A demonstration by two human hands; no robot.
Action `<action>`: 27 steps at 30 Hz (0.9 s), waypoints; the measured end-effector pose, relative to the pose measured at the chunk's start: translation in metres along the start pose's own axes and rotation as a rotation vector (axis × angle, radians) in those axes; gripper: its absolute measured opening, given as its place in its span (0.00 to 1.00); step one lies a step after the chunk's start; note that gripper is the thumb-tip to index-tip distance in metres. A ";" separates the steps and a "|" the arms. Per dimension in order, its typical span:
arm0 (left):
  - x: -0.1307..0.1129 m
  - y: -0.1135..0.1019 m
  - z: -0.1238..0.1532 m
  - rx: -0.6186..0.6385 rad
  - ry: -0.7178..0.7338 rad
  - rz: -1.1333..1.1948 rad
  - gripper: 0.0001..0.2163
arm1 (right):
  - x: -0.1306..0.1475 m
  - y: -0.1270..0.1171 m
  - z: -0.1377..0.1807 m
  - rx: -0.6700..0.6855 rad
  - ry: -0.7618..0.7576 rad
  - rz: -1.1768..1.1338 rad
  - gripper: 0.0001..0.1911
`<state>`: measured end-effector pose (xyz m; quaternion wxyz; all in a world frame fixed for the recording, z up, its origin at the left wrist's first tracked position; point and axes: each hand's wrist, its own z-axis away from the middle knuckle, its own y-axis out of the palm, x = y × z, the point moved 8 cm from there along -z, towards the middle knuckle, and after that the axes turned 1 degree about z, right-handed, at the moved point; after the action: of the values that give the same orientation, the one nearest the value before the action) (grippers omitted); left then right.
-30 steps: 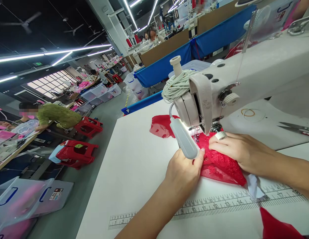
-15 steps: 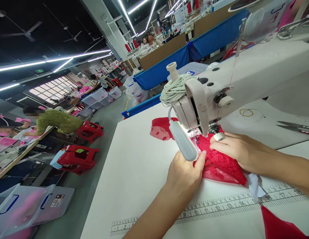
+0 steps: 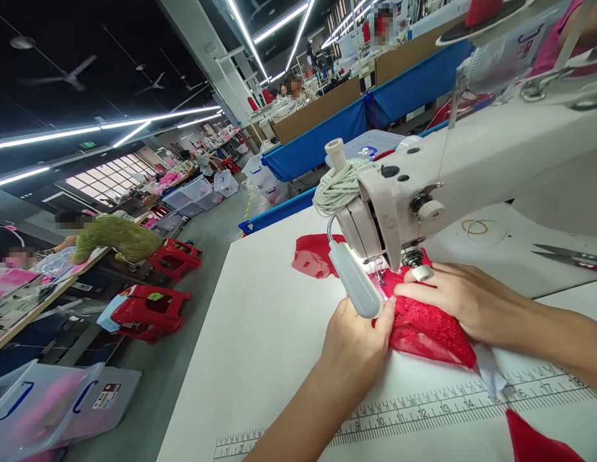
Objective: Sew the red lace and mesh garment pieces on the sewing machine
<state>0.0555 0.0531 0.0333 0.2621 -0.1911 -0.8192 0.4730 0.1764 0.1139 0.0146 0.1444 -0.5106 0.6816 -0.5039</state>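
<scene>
A white sewing machine (image 3: 471,160) stands on the white table (image 3: 260,333), its small lamp (image 3: 354,281) lit over the needle. Red lace fabric (image 3: 426,324) lies under the presser foot and trails out behind the machine (image 3: 310,255). My left hand (image 3: 356,346) rests on the table at the fabric's near edge, fingers curled and pressed onto the lace just below the lamp. My right hand (image 3: 452,298) lies flat on the lace right of the needle, fingers stretched toward the foot. A thimble-like ring sits on one finger.
A printed ruler (image 3: 447,404) runs along the table's front. Scissors (image 3: 567,255) and a rubber band (image 3: 476,226) lie on the machine bed at right. Another red piece (image 3: 538,439) hangs at the front right. Red stools (image 3: 151,308), plastic bins (image 3: 52,398) and other workers fill the aisle at left.
Both hands have crept slightly toward the needle with the lace; my right fingers now reach closer to the presser foot. The camera view shifted a little.
</scene>
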 end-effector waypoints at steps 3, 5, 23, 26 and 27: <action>-0.002 -0.006 -0.006 -0.023 0.045 0.058 0.13 | 0.000 0.003 0.001 0.000 -0.017 -0.024 0.17; -0.004 -0.007 -0.008 -0.018 0.101 0.118 0.13 | 0.001 0.007 0.002 0.002 -0.031 -0.043 0.17; -0.004 -0.008 -0.006 0.026 -0.022 0.319 0.42 | 0.003 0.006 0.005 -0.106 -0.114 0.018 0.21; -0.008 -0.008 -0.004 -0.001 -0.009 0.264 0.42 | 0.004 0.006 0.004 -0.086 -0.103 0.019 0.20; -0.009 -0.007 -0.003 -0.003 -0.005 0.246 0.42 | 0.004 0.005 0.004 -0.079 -0.095 0.022 0.20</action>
<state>0.0642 0.0469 0.0389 0.1997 -0.2895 -0.7908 0.5010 0.1742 0.1081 0.0099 0.1620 -0.5318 0.6989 -0.4500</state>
